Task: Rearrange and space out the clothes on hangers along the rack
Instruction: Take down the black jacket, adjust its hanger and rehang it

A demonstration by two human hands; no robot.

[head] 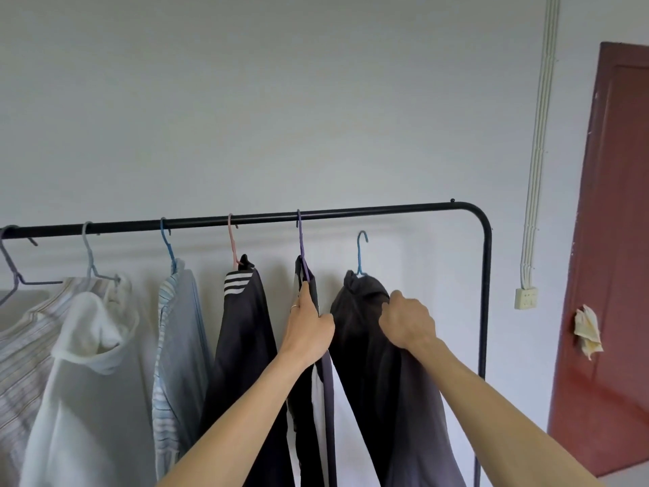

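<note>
Both bare forearms reach up and forward. The left hand (309,325), a ring on one finger, is closed with its fingers curled tight. The right hand (407,319) is clenched, knuckles up.

A black rack (246,219) stands before a pale grey wall (281,100). Left to right its hangers are purple (14,272), light blue (89,254), blue (168,246), pink (231,244), purple (302,247) and teal (361,253). The clothes: a striped shirt (31,339), a white top (87,363), grey-blue stripes (175,346), black with three white stripes (242,328), black and white (312,398), charcoal (368,346). The door (611,275) at the right is red-brown.
</note>
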